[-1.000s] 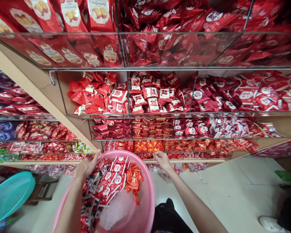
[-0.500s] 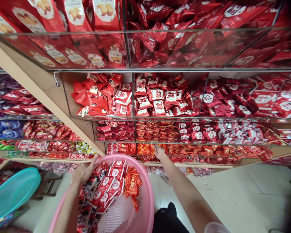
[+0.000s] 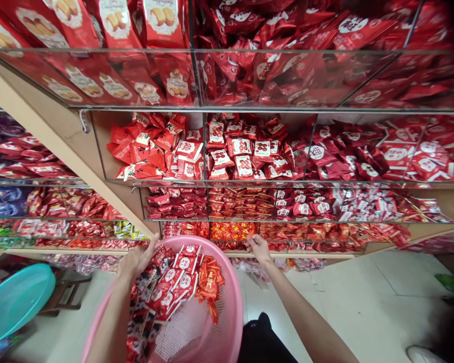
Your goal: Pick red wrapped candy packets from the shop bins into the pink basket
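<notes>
Pink round plastic mesh basket (image 3: 236, 302): in front of wooden shelf (image 3: 306, 255), rim gripped by left hand (image 3: 135, 259). Right hand (image 3: 260, 248): fingertips curled together beside orange-red wrapped sweets (image 3: 229, 232); whether holding one cannot be told.

The bottom edge crops the pink basket (image 3: 235, 302) (the left edge, a teal basin (image 3: 18, 300)).

The head view looks down, forward — basket (image 3: 233, 302) near, shelves (image 3: 448, 201) beyond.

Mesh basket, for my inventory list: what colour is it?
Pink basket, seen best in the head view.
</notes>
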Available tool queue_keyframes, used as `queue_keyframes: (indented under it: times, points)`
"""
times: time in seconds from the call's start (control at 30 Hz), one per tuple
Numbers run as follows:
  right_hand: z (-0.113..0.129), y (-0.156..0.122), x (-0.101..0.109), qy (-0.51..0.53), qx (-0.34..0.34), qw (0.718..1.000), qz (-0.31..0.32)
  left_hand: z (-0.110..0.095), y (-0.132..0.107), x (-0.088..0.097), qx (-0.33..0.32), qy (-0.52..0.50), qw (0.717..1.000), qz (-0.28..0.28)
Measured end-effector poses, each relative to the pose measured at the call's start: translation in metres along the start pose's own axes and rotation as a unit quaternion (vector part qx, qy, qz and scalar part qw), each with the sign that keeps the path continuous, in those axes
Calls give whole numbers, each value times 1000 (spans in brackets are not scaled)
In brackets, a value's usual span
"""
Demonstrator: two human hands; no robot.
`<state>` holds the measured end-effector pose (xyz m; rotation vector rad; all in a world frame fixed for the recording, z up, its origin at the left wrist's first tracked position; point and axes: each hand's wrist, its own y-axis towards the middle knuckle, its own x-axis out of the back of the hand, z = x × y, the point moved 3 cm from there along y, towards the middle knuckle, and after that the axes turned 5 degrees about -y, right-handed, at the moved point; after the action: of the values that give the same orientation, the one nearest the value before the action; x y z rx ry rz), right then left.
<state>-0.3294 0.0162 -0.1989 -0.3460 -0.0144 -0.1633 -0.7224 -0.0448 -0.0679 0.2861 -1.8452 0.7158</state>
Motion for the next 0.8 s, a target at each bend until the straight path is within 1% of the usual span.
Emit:
queue_keyframes:
  times: [0.1, 0.13, 0.17, 0.23, 0.27, 0.3, 0.37, 0.43, 0.53, 0.6, 0.67, 0.73, 0.8]
  points:
    - [12, -22, 20, -46, 51, 997, 28, -4, 4, -3, -11, 4, 1000, -9]
    - [18, -30, 26, -76, 75, 994, 38, -5, 4, -4, -14, 4, 1000, -9]
    - [26, -38, 31, -119, 106, 986, 45, -6, 4, -4, -15, 3, 1000, -8]
    - [46, -55, 39, -215, 176, 959, 54, -9, 3, -3, -16, 1, 1000, -6]
    - [56, -64, 41, -249, 206, 945, 58, -11, 2, -2, -18, 0, 1000, -6]
    - [65, -72, 42, -261, 222, 937, 61, -12, 0, -1, -21, -1, 1000, -4]
    - [80, -87, 40, -224, 213, 948, 75, -14, -2, 1, -27, -3, 1000, -3]
    - [89, -101, 32, -167, 177, 964, 104, -16, -5, 2, -29, -3, 1000, -5]
    - [90, -122, 12, -120, 117, 971, 172, -17, -7, 4, -28, -1, 1000, -12]
    - [85, -134, -4, -119, 90, 963, 225, -17, -8, 5, -27, -1, 1000, -13]
    - [76, -144, -18, -137, 77, 950, 269, -16, -9, 5, -25, -1, 1000, -10]
    - [66, -151, -29, -167, 85, 936, 297, -15, -9, 5, -25, -3, 1000, -6]
    - [58, -155, -36, -199, 98, 924, 313, -14, -8, 4, -30, -6, 1000, -4]
